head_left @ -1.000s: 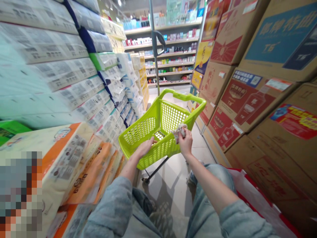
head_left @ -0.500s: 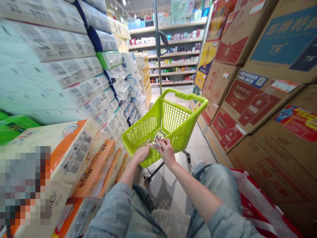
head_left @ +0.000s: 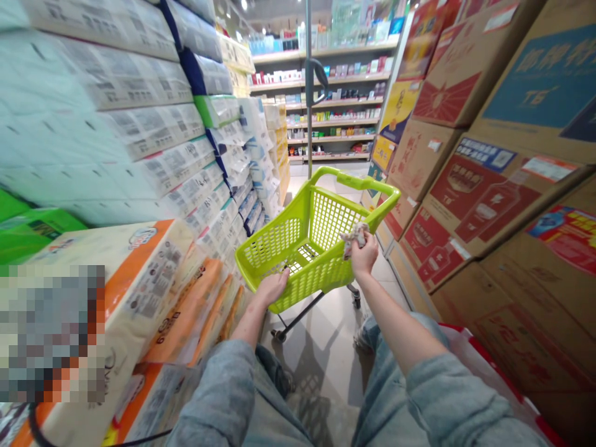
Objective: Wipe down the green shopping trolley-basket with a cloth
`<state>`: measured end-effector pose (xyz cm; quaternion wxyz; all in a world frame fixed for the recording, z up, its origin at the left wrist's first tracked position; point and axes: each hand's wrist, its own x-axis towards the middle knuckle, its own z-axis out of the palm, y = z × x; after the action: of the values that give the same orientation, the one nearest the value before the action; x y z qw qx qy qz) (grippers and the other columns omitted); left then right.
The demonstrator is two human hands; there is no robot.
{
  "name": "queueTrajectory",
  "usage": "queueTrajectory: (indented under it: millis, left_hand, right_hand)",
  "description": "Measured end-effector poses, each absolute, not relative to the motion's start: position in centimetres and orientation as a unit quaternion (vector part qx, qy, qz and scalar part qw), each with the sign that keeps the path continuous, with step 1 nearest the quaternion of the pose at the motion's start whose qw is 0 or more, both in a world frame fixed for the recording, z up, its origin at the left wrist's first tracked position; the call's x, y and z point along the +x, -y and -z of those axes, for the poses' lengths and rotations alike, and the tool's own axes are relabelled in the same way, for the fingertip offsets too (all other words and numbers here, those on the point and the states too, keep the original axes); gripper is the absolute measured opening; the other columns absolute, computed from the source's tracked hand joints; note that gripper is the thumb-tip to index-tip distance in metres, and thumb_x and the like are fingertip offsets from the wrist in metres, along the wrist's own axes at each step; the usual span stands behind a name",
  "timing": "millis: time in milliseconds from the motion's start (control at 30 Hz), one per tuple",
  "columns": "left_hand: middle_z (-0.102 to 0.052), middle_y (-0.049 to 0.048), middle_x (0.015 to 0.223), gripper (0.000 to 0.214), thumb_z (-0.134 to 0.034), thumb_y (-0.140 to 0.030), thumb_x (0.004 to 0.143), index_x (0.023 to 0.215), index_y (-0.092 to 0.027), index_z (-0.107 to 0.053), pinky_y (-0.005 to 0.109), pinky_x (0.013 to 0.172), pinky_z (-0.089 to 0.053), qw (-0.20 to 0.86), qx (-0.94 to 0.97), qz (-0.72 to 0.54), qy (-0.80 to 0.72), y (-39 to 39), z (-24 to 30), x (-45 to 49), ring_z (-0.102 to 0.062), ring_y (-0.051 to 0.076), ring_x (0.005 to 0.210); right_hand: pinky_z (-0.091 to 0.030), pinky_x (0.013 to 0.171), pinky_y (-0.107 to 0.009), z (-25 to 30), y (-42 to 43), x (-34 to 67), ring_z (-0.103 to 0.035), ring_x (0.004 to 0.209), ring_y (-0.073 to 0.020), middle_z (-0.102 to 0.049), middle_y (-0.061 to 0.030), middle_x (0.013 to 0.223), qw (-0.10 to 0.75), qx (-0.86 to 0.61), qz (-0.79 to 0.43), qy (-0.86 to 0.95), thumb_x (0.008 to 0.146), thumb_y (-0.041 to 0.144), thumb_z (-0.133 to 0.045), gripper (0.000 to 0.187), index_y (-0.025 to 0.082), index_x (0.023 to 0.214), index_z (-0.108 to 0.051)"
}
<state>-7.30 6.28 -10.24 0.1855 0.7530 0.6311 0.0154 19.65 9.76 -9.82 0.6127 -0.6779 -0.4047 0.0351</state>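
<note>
Right hand (head_left: pixel 364 256): fingers clenched on a crumpled pale wad (head_left: pixel 354 236), just beside the rim of the lime-green plastic shopping basket (head_left: pixel 321 282) at its 3 o'clock. Left hand (head_left: pixel 272 288) lay on the rim at 6 o'clock, grip unclear. Risk: a slackened pinch could drop the wad outside, onto the floor.

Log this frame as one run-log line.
left hand on lime-green shopping basket rim | right hand holds crumpled tissue over it
</note>
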Motion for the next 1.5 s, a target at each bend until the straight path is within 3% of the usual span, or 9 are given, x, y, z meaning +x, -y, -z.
queueTrajectory:
  millis: [333, 533, 833, 1067, 1267, 1500]
  left_hand:
    - [-0.069, 0.0173, 0.109, 0.079, -0.001, -0.053, 0.093, 0.094, -0.014, -0.070, 0.032, 0.091, -0.044, 0.192, 0.751, -0.014, -0.631, -6.5, 9.8, -6.8, -0.063, 0.025, 0.109]
    - [-0.070, 0.0193, 0.104, 0.083, 0.001, -0.053, 0.093, 0.089, -0.012, -0.071, 0.034, 0.089, -0.045, 0.206, 0.750, -0.035, -0.627, -6.5, 9.8, -6.6, -0.063, 0.027, 0.108]
    - [-0.067, 0.0200, 0.112, 0.079, -0.001, -0.053, 0.094, 0.096, -0.012, -0.069, 0.034, 0.094, -0.043, 0.208, 0.748, -0.025, -0.630, -6.8, 10.2, -6.5, -0.060, 0.027, 0.113]
    - [-0.069, 0.0175, 0.109, 0.076, -0.002, -0.051, 0.094, 0.094, -0.014, -0.067, 0.034, 0.094, -0.044, 0.194, 0.766, -0.011, -0.613, -6.9, 10.0, -5.8, -0.062, 0.025, 0.110]
    - [-0.070, 0.0180, 0.104, 0.079, 0.001, -0.054, 0.093, 0.082, -0.014, -0.067, 0.033, 0.092, -0.044, 0.192, 0.753, -0.018, -0.629, -7.5, 10.4, -5.2, -0.064, 0.025, 0.105]
    - [-0.070, 0.0185, 0.103, 0.079, 0.000, -0.052, 0.094, 0.089, -0.013, -0.068, 0.035, 0.089, -0.045, 0.187, 0.754, -0.026, -0.629, -8.1, 10.5, -4.1, -0.064, 0.027, 0.105]
  right_hand:
    - [-0.045, 0.081, -0.031, 14.6, -4.4, 8.9, -0.052, 0.083, -0.0181, -0.052, -0.0056, 0.092, 0.590, -0.626, -0.140, 0.491, 0.078, 0.022, -0.048, 0.014, 0.020, 0.084, -0.061]
    - [-0.047, 0.077, -0.031, 15.5, -1.6, 7.1, -0.057, 0.084, -0.0199, -0.055, -0.0056, 0.093, 0.542, -0.541, -0.230, 0.601, 0.079, 0.019, -0.047, 0.020, 0.022, 0.089, -0.064]
    - [-0.042, 0.090, -0.042, 18.2, -7.8, 16.6, -0.054, 0.089, -0.0255, -0.056, -0.0113, 0.091, 0.578, -0.691, -0.133, 0.412, 0.072, 0.023, -0.048, 0.032, 0.014, 0.100, -0.063]
    - [-0.045, 0.085, -0.041, 20.3, -9.9, 17.3, -0.058, 0.087, -0.0258, -0.064, -0.0121, 0.092, 0.567, -0.669, -0.202, 0.435, 0.071, 0.039, -0.050, 0.042, 0.013, 0.101, -0.062]
    - [-0.048, 0.079, -0.037, 20.4, -10.1, 17.4, -0.059, 0.082, -0.0220, -0.065, -0.0069, 0.088, 0.602, -0.604, -0.310, 0.420, 0.064, 0.040, -0.056, 0.038, 0.016, 0.093, -0.058]
    - [-0.049, 0.082, -0.034, 21.8, -7.3, 12.1, -0.060, 0.090, -0.0190, -0.065, -0.0067, 0.101, 0.611, -0.533, -0.344, 0.474, 0.072, 0.035, -0.053, 0.046, 0.019, 0.115, -0.051]
